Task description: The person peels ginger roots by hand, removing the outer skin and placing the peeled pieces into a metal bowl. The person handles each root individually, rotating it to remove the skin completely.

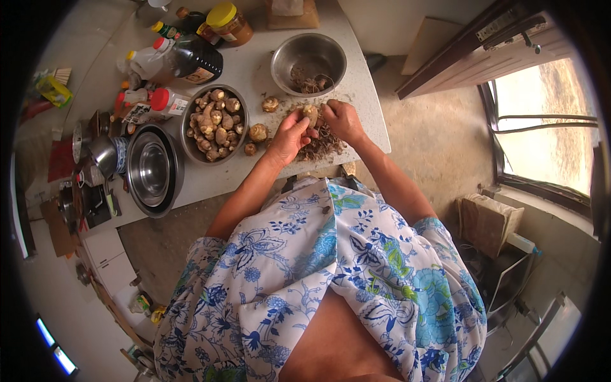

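My left hand (289, 136) holds a small brown taro corm (310, 113) with a pale end. Close against the corm's right side is my right hand (342, 119), its fingers curled; whether they pinch a bit of husk is hidden. Beneath both hands lies a heap of brown fibrous husk and root scraps (317, 148) on the pale countertop (367, 105). Just beyond stands a steel bowl (309, 43) with some root scraps (310, 82) inside. To the left, several loose corms (258, 132) sit beside another steel bowl (184, 136), filled with corms (217, 122).
Nested steel basins (152, 174) stand at the counter's left front edge. Behind the filled bowl are a jug of dark liquid (198, 59), a red-capped jar (162, 99) and a yellow-lidded jar (231, 24). An open door (477, 67) and a window (544, 119) are at right.
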`<state>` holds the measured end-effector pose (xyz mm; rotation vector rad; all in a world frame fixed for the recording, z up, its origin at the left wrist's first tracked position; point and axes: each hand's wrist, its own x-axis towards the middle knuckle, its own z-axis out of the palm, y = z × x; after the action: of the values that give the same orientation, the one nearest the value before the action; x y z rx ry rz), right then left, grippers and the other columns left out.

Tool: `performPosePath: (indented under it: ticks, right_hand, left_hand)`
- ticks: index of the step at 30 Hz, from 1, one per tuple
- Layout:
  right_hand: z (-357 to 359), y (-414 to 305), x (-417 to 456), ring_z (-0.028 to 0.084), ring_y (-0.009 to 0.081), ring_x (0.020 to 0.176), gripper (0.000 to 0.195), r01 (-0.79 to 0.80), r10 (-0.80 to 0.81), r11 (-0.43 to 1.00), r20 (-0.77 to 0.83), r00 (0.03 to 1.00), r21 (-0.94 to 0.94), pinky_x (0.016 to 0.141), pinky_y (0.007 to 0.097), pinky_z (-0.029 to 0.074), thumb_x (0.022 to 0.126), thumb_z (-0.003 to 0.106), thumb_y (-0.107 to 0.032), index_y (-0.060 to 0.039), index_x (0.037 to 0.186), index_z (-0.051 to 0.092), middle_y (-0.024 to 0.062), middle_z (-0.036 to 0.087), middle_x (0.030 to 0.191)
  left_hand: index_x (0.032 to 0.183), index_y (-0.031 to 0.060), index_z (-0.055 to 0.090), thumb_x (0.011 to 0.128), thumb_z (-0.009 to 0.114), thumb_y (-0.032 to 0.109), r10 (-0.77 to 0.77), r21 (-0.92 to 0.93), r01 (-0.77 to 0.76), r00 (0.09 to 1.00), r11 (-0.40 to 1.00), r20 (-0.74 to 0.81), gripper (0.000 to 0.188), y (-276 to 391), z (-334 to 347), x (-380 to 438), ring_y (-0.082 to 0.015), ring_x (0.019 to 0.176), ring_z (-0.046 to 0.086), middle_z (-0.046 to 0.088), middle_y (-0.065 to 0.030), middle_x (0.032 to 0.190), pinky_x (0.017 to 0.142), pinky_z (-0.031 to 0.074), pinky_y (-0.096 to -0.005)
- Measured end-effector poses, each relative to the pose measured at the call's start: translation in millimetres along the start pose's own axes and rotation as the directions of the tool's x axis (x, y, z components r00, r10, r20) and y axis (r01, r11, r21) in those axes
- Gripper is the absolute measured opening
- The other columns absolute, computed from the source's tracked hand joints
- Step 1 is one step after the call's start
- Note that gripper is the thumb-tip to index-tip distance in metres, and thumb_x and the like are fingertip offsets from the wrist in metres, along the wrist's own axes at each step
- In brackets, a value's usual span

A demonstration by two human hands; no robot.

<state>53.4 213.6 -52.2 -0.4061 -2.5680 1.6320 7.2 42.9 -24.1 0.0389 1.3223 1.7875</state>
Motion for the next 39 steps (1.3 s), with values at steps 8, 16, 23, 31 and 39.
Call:
performPosePath:
  ticks: [8,16,23,31,39]
  right_hand:
    - [-12.6,-22.2,-1.5,0.060,0.0374,0.076,0.033,0.133,-0.133,0.991,0.043,0.990,-0.002,0.067,0.0428,0.046,0.090,0.053,-0.034,-0.0016,0.088,0.057,0.0211,0.061,0.078]
    - [0.5,-16.6,0.4,0.056,0.0419,0.069,0.028,0.176,-0.171,0.982,-0.074,0.982,0.072,0.060,0.0465,0.043,0.091,0.051,-0.026,-0.0008,0.081,0.055,0.0227,0.057,0.068]
    - [-11.9,-4.8,-2.7,0.058,0.0402,0.077,0.030,0.035,-0.034,0.987,-0.008,0.999,0.154,0.066,0.0439,0.045,0.090,0.053,-0.030,-0.0003,0.086,0.055,0.0210,0.060,0.077]
    - [-9.9,-25.1,-3.3,0.058,0.0402,0.075,0.029,0.232,-0.232,0.973,0.072,0.970,0.008,0.065,0.0445,0.045,0.091,0.051,-0.029,-0.0012,0.087,0.056,0.0223,0.060,0.077]
    - [8.3,-12.8,-12.7,0.053,0.0170,0.056,0.032,-0.151,0.094,0.861,0.140,0.986,0.485,0.053,0.0337,0.043,0.095,0.046,-0.028,-0.0011,0.079,0.053,0.0065,0.054,0.063]
  left_hand:
    - [0.125,0.0108,0.048,0.092,0.052,0.021,-0.014,0.092,0.012,1.000,0.996,0.017,0.035,3.2,-5.4,-2.5,-0.0077,0.082,0.058,0.058,0.0025,0.105,0.067,0.042,-0.0189]
    - [0.118,0.0075,0.053,0.092,0.053,0.021,0.004,0.119,-0.005,1.000,0.993,0.015,0.029,7.6,0.6,-0.7,-0.0078,0.080,0.057,0.059,0.0011,0.102,0.068,0.044,-0.0192]
    - [0.113,0.0101,0.053,0.091,0.054,0.022,0.017,0.008,-0.017,0.999,1.000,0.047,0.025,14.4,-9.1,-4.1,-0.0085,0.073,0.058,0.060,-0.0003,0.097,0.063,0.045,-0.0189]
    - [0.113,0.0065,0.049,0.091,0.055,0.019,0.110,0.202,-0.102,0.994,0.974,-0.027,0.026,11.9,1.8,-1.3,-0.0084,0.072,0.057,0.057,-0.0012,0.098,0.063,0.048,-0.0204]
    - [0.115,0.0080,0.050,0.090,0.055,0.016,0.099,-0.099,-0.090,0.991,0.991,0.089,0.027,6.5,-11.1,2.1,-0.0102,0.084,0.057,0.055,-0.0014,0.101,0.069,0.051,-0.0244]
